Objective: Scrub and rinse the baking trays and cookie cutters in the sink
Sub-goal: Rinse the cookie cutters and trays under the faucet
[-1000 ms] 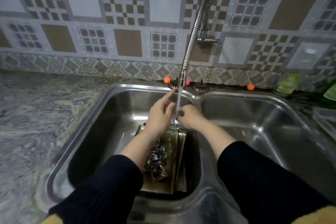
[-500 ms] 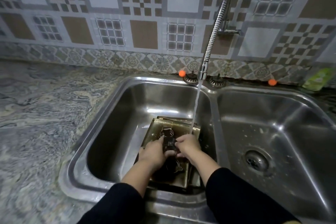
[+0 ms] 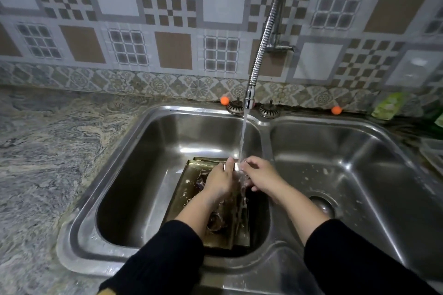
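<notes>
On the left the marbled tabletop (image 3: 48, 163) runs up to the rim of the double sink (image 3: 79, 242), and in the left basin the stacked baking trays (image 3: 189, 182) lie flat, their long axis running from the near wall away toward the tiled backsplash. A few cookie cutters (image 3: 217, 221) lie on the top tray, under the left forearm; their shapes are too blurred to read. The left hand (image 3: 220, 181) and the right hand (image 3: 260, 175) meet just above the far end of the trays, directly under the water stream (image 3: 242, 141) falling from the faucet (image 3: 249, 100). Between them sits a small metal piece, probably a cutter (image 3: 236, 167): the left thumb presses its left side, and the right fingers (image 3: 249, 163) curl round its right side, so both hands pinch it. It lies straight between the two palms, equally near each; its own axis cannot be told. The right basin (image 3: 359, 175) holds only scattered suds and its drain (image 3: 321, 206).
</notes>
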